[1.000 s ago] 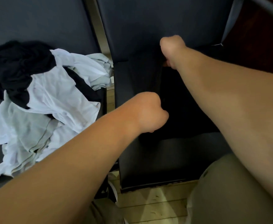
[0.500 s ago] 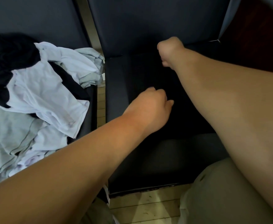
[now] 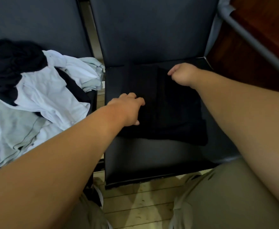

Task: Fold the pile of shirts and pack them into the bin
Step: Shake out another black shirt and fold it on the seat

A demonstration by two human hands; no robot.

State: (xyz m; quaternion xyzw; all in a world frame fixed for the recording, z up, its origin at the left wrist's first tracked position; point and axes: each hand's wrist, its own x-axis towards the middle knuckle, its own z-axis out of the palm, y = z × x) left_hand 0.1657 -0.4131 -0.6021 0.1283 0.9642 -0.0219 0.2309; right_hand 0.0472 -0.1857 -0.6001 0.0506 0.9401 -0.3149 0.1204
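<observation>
The left hand (image 3: 127, 111), unclenched, now lies flat on the black shirt (image 3: 173, 116); the right hand (image 3: 183, 75), drawn nearer, seemingly pinches its fold.

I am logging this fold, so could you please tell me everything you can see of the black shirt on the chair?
The black shirt is soft, dark cloth, lying flat and partly folded into a rough rectangle on the chair seat, with a lengthwise fold edge down its middle and an uneven near edge. The right hand pinches it near its far edge; the left hand rests on its left side. Its sleeves and collar cannot be made out.
</observation>
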